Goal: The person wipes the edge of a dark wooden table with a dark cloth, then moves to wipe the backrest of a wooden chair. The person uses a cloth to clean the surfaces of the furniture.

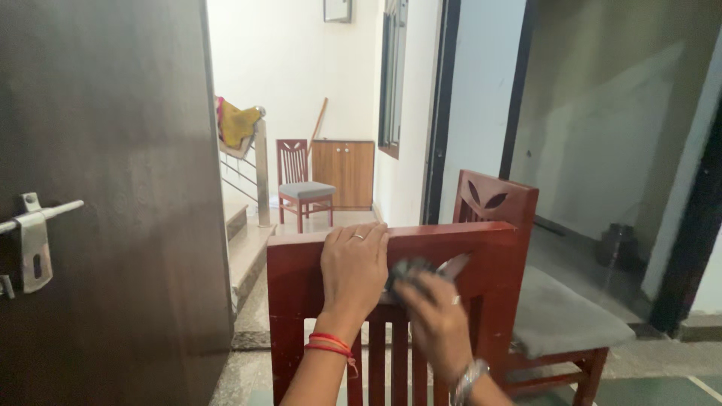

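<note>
- Big dark door (pixel 105 188) well off to the left of both hands, standing open.
- Red wooden chair (pixel 391 301) right in front; its top rail is what's getting wiped, looks mid-step to me.
- Left hand (pixel 352 271) draped over the top rail, fingers curled over it, steadying it.
- Right hand (pixel 436 316) just beside it, closed on a dark cloth (pixel 410 272) pressed against the backrest.
- Next move probably calls for working down the slats below the hands.

Left hand (pixel 352 267) grips red chair back (pixel 301 278); right hand (pixel 438 319) presses dark cloth (pixel 410 272).
</note>
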